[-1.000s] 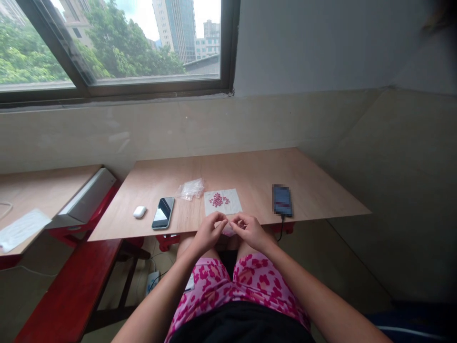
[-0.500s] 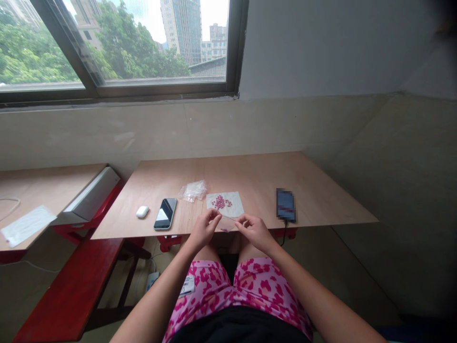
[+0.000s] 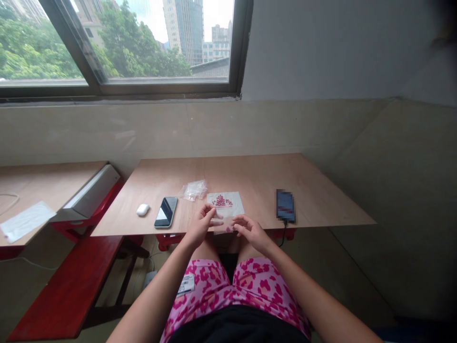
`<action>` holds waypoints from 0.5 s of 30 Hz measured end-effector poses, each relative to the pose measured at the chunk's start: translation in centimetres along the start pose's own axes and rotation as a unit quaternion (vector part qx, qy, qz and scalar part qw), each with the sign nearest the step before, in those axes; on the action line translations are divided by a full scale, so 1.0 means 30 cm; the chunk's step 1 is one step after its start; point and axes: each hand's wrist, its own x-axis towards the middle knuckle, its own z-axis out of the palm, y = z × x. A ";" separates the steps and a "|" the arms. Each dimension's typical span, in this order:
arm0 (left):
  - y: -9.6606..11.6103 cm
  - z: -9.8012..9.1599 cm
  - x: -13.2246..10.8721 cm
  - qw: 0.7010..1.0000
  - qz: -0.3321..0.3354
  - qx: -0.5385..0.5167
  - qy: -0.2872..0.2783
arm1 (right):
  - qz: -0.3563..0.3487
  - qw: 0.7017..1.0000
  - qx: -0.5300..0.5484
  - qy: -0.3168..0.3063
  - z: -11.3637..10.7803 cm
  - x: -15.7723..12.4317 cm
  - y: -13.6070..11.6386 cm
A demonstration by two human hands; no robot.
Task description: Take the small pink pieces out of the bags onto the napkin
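Observation:
My left hand point(image 3: 201, 226) and my right hand point(image 3: 250, 230) meet at the near edge of the wooden table point(image 3: 250, 178), both pinching a small clear plastic bag point(image 3: 224, 224) with a few pink beads at its bottom. The bag hangs between the fingertips, just over the table edge. Right behind it a white paper square point(image 3: 228, 205) lies on the table with a heap of pink beads point(image 3: 222, 201) on it. Both hands have fingers curled together on the bag.
A crumpled pile of clear bags point(image 3: 193, 189), a black phone point(image 3: 165, 212) and a white earbud case point(image 3: 143, 209) lie left of the paper. Another phone point(image 3: 285, 206) with a cable lies to the right. A red bench point(image 3: 67, 286) and a second table point(image 3: 43, 183) stand at the left.
The hands moved slightly forward and up to the table edge, and the clear bag now shows spread between them. The camera tilted a little.

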 end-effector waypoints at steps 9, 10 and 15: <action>-0.070 0.009 0.015 0.998 -0.036 -0.034 0.031 | 0.032 0.998 0.046 0.003 -0.001 0.046 0.023; -0.070 0.005 0.017 0.998 -0.037 -0.028 0.037 | 0.026 0.999 0.041 0.025 -0.035 0.084 0.015; -0.071 -0.016 0.027 0.998 -0.035 0.021 0.056 | 0.036 0.958 -0.225 0.177 -0.277 0.346 -0.089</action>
